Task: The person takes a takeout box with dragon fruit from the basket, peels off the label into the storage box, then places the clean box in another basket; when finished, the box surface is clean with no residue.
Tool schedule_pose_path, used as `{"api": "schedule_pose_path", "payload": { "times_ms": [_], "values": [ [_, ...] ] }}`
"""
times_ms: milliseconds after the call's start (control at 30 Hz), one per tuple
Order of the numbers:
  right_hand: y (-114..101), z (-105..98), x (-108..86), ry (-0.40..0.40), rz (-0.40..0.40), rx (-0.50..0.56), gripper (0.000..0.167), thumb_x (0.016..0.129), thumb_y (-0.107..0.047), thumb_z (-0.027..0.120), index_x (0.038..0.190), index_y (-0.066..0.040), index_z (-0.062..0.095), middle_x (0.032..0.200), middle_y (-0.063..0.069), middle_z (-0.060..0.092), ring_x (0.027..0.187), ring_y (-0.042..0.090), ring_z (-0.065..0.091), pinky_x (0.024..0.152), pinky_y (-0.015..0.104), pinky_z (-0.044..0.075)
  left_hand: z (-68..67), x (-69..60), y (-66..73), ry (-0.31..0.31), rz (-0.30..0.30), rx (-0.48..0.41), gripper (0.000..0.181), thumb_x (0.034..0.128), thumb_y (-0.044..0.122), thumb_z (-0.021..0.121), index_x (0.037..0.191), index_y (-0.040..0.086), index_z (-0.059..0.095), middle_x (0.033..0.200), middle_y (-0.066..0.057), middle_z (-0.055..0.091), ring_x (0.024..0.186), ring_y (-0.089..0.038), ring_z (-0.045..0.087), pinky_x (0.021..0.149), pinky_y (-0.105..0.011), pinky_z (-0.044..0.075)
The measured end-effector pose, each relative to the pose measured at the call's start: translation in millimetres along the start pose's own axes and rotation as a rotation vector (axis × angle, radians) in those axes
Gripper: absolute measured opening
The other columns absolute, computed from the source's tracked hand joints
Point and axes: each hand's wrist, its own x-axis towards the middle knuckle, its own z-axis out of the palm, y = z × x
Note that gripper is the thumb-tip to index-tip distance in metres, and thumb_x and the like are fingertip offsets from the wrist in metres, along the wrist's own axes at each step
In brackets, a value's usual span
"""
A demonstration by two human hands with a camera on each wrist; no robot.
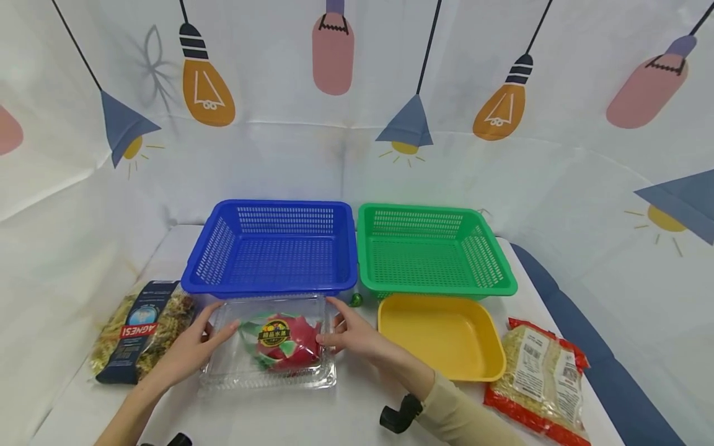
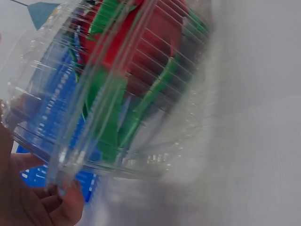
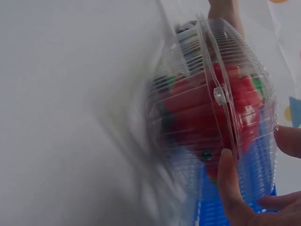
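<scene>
A clear plastic clamshell box (image 1: 225, 365) with a lid over it is at the middle front of the table. Inside it lies a red and green dragon fruit (image 1: 305, 337); a round black label (image 1: 274, 333) shows above the fruit. My left hand (image 1: 186, 350) grips the box's left end, thumb toward the top; the left wrist view shows its fingers (image 2: 70, 202) pinching the rim. My right hand (image 1: 359, 334) holds the right end, one finger on the rim in the right wrist view. Whether the box touches the table, I cannot tell.
Behind the box stand a blue basket (image 1: 270, 290) and a green basket (image 1: 440, 290). A yellow tray (image 1: 440, 337) is to the right. A pasta bag (image 1: 142, 328) lies left, a red-edged bag (image 1: 541, 378) far right. A small green object (image 1: 356, 300) sits between the baskets.
</scene>
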Motion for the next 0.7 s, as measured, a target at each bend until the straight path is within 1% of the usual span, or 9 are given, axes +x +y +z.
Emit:
{"api": "schedule_pose_path", "payload": {
  "times_ms": [100,167,233,300,367,433,500,567,700],
  "values": [
    [-1.9,1.1,-2.0,0.046,-0.051,-0.164,0.082,0.089,-0.018,0.076,0.156,-0.007,0.03,0.12,0.02,0.046,0.101,0.026,0.056,0.078,0.037,0.056,1.6,1.5,-0.4,0.01,-0.01,-0.013,0.078,0.1004,0.051,0.054,0.157,0.008,0.021,0.086,-0.008,0.048,0.068,-0.017,0.043,0.056,-0.03,0.039],
    [-7.0,2.3,-5.1,0.102,-0.098,-0.294,0.076,0.09,-0.025,0.074,0.153,-0.005,0.036,0.124,0.017,0.045,0.107,0.027,0.054,0.082,0.036,0.054,2.1,2.3,-1.4,0.011,-0.014,-0.02,0.079,0.1007,0.051,0.053,0.157,0.007,0.019,0.088,-0.008,0.048,0.07,-0.018,0.043,0.056,-0.031,0.038],
    [-15.5,3.7,-8.9,0.152,-0.157,-0.392,0.066,0.091,-0.027,0.072,0.147,-0.004,0.046,0.123,0.015,0.045,0.106,0.026,0.053,0.083,0.034,0.051,2.2,2.0,-1.3,0.008,-0.021,-0.031,0.08,0.1008,0.051,0.052,0.158,0.007,0.018,0.09,-0.009,0.047,0.072,-0.018,0.043,0.057,-0.031,0.038],
    [-25.1,6.7,-11.0,0.166,-0.218,-0.445,0.053,0.093,-0.026,0.069,0.139,-0.004,0.055,0.119,0.014,0.049,0.103,0.026,0.055,0.084,0.032,0.05,2.4,1.5,-1.2,0.002,-0.026,-0.048,0.081,0.101,0.051,0.052,0.158,0.007,0.016,0.091,-0.009,0.046,0.072,-0.018,0.042,0.057,-0.031,0.038],
    [-34.2,11.7,-9.8,0.134,-0.268,-0.478,0.042,0.094,-0.024,0.067,0.131,-0.005,0.062,0.113,0.012,0.054,0.099,0.025,0.057,0.081,0.028,0.049,2.6,0.9,-1.4,0.001,-0.029,-0.062,0.081,0.1012,0.05,0.052,0.159,0.008,0.015,0.091,-0.009,0.046,0.071,-0.018,0.042,0.057,-0.031,0.038],
    [-41.9,18.0,-5.5,0.063,-0.291,-0.527,0.037,0.095,-0.025,0.068,0.127,-0.007,0.065,0.109,0.01,0.057,0.094,0.02,0.059,0.076,0.022,0.049,3.2,0.3,-1.4,0.003,-0.031,-0.073,0.08,0.1013,0.05,0.052,0.159,0.009,0.014,0.09,-0.01,0.045,0.071,-0.018,0.041,0.057,-0.031,0.038],
    [-48.6,24.8,0.7,-0.015,-0.284,-0.573,0.039,0.094,-0.026,0.069,0.129,-0.008,0.064,0.107,0.007,0.057,0.089,0.013,0.057,0.072,0.018,0.048,3.4,0.3,-1.4,0.002,-0.028,-0.079,0.08,0.1016,0.049,0.052,0.16,0.009,0.013,0.09,-0.01,0.046,0.07,-0.018,0.041,0.057,-0.031,0.039],
    [-54.2,31.0,7.4,-0.068,-0.27,-0.638,0.042,0.093,-0.029,0.071,0.13,-0.01,0.063,0.107,0.004,0.057,0.086,0.008,0.054,0.07,0.016,0.046,3.8,0.4,-1.1,-0.003,-0.028,-0.086,0.081,0.1016,0.049,0.052,0.16,0.009,0.012,0.091,-0.011,0.046,0.072,-0.018,0.041,0.057,-0.032,0.039],
    [-64.3,41.3,18.2,-0.117,-0.223,-0.717,0.043,0.092,-0.032,0.073,0.128,-0.012,0.064,0.106,0.002,0.055,0.083,0.006,0.05,0.069,0.018,0.044,4.7,0.7,-0.6,-0.011,-0.033,-0.09,0.082,0.1017,0.049,0.052,0.16,0.009,0.011,0.093,-0.012,0.048,0.074,-0.019,0.042,0.058,-0.032,0.039]
  ]
}}
